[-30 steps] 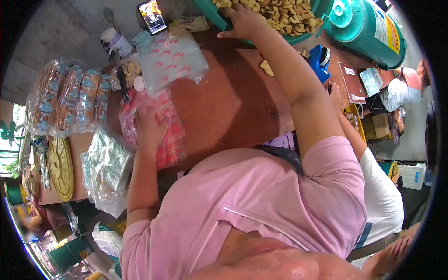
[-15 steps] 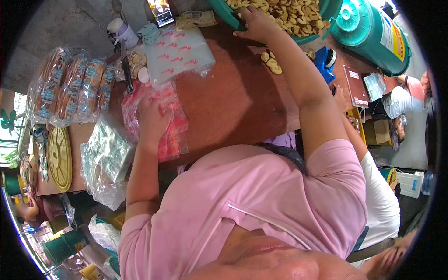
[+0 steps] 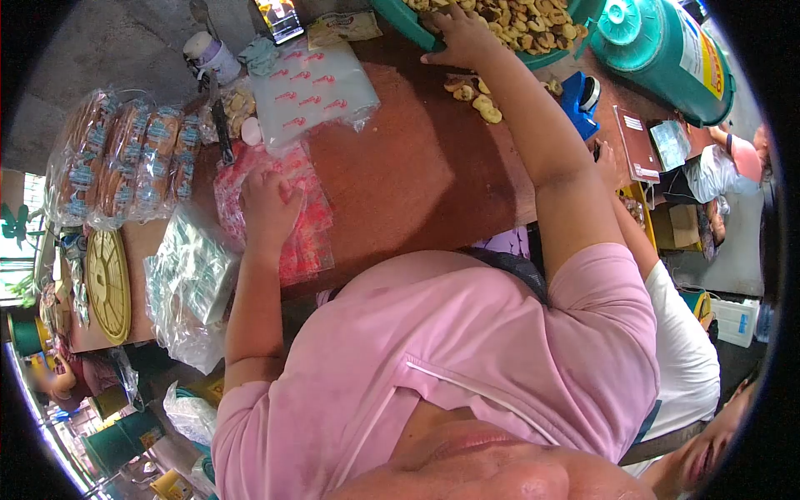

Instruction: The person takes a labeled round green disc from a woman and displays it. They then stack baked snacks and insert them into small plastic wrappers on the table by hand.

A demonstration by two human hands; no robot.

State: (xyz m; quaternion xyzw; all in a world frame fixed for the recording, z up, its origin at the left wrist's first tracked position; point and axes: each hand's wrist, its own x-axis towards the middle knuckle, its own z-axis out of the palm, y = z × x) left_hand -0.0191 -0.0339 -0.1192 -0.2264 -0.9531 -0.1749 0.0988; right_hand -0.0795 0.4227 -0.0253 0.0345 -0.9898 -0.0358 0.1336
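My right hand (image 3: 465, 40) is at the near rim of a green basin (image 3: 408, 27) heaped with curved yellow-brown snack pieces (image 3: 533, 25). Its fingers are spread, the fingertips reach in among the pieces, and the thumb stands apart outside the rim. On the table, my left hand (image 3: 271, 204) lies over red-printed plastic bags (image 3: 308, 237), fingers loosely bent and thumb apart. A few loose snack pieces (image 3: 486, 108) lie below the basin. Just beyond my left hand is a stack of clear bags with red print (image 3: 312, 87).
A blue tape dispenser (image 3: 581, 104) stands right of my forearm, near a green lidded drum (image 3: 658, 58). Packed snack bags (image 3: 125, 158) and clear plastic packs (image 3: 192, 267) lie at the left. A black-handled tool (image 3: 222, 129) is by the bags. A co-worker's hand (image 3: 608, 162) is at the right.
The view has shifted slightly. My left fingers have drawn in a little on the red-printed bags. Another loose piece shows beside those on the table below the basin.
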